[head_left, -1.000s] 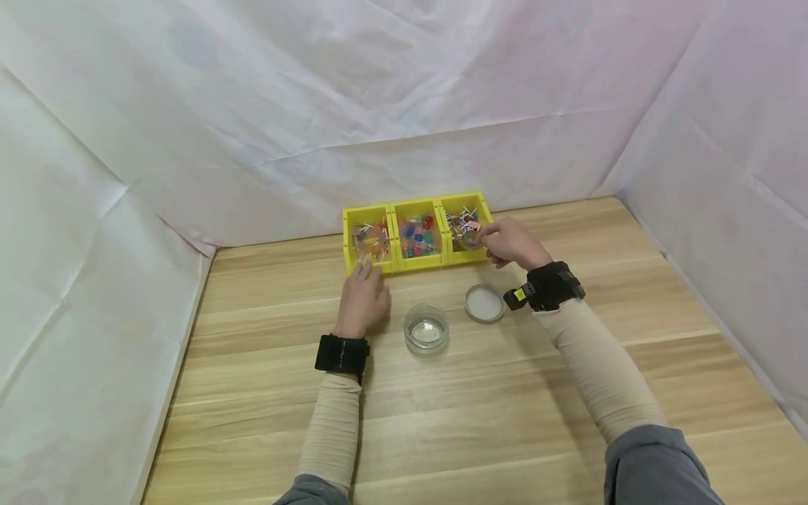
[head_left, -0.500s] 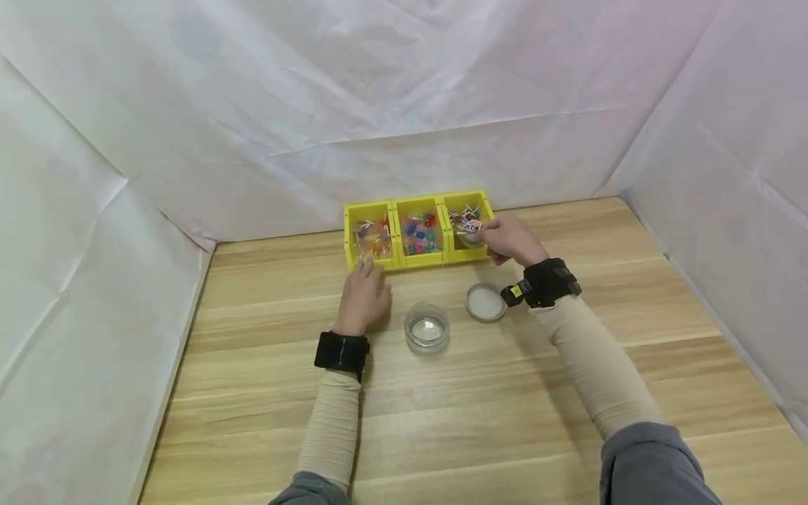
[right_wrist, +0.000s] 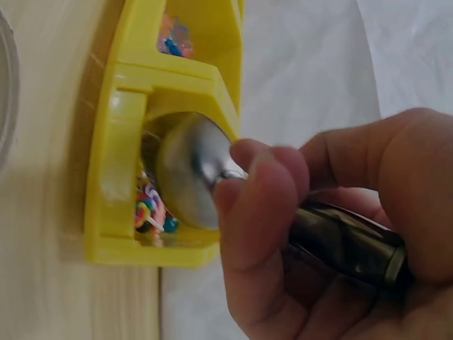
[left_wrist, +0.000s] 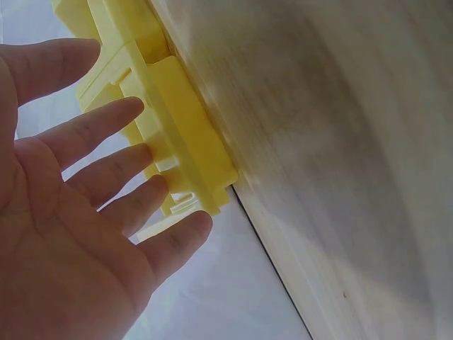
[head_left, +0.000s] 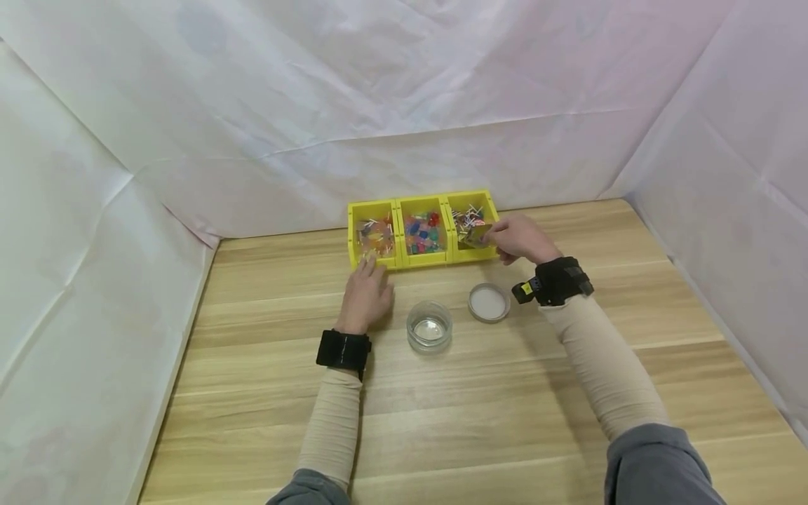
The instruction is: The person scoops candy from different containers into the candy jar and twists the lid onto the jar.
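1. Pinching a metal scoop (right_wrist: 195,166) with its grip, the right hand (head_left: 519,237) holds the scoop's bowl inside the rightmost compartment of the yellow bin (right_wrist: 117,170), beside small colourful pieces (right_wrist: 148,209).
2. The left hand (head_left: 365,298) has its grip spread, fingertips at the bin's leftmost compartment.
3. On the wooden surface (head_left: 252,393), an open glass jar (head_left: 429,344) stands near a round lid (head_left: 489,303).
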`<act>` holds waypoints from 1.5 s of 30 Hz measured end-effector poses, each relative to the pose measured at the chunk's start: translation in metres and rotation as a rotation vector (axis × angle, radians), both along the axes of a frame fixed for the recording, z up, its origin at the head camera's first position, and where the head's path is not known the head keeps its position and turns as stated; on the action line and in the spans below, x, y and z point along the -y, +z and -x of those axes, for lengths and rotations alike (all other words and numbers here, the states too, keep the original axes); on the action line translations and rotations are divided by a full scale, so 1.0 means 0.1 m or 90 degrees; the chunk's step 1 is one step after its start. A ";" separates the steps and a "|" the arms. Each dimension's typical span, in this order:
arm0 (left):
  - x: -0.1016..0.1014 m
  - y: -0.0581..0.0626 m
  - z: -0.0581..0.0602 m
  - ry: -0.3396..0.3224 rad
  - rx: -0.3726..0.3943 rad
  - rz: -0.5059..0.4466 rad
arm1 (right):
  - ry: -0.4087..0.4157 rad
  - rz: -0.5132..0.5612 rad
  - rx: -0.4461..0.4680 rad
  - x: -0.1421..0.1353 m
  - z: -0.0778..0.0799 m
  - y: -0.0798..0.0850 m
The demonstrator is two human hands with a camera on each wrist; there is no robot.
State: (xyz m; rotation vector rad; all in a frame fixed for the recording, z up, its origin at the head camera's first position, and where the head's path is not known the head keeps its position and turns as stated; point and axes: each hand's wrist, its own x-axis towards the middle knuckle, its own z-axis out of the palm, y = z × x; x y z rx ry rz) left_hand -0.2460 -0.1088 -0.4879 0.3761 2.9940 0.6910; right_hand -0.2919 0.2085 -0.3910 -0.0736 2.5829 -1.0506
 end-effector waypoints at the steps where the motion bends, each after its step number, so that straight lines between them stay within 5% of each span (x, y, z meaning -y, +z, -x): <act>1: 0.00 0.00 0.00 -0.001 -0.001 0.002 | 0.004 -0.003 0.003 -0.01 0.00 0.01; 8: 0.01 0.00 -0.01 0.002 -0.001 -0.001 | 0.029 -0.009 0.039 -0.07 0.06 0.06; 17: 0.00 0.00 0.00 -0.006 -0.002 0.003 | 0.041 0.072 0.107 -0.11 0.14 -0.04; 33: -0.03 -0.03 0.02 -0.004 -0.003 -0.010 | 0.044 0.121 0.163 -0.16 0.09 -0.04; 45: -0.03 -0.02 0.01 0.005 0.006 -0.009 | 0.031 0.099 0.139 -0.05 0.12 0.00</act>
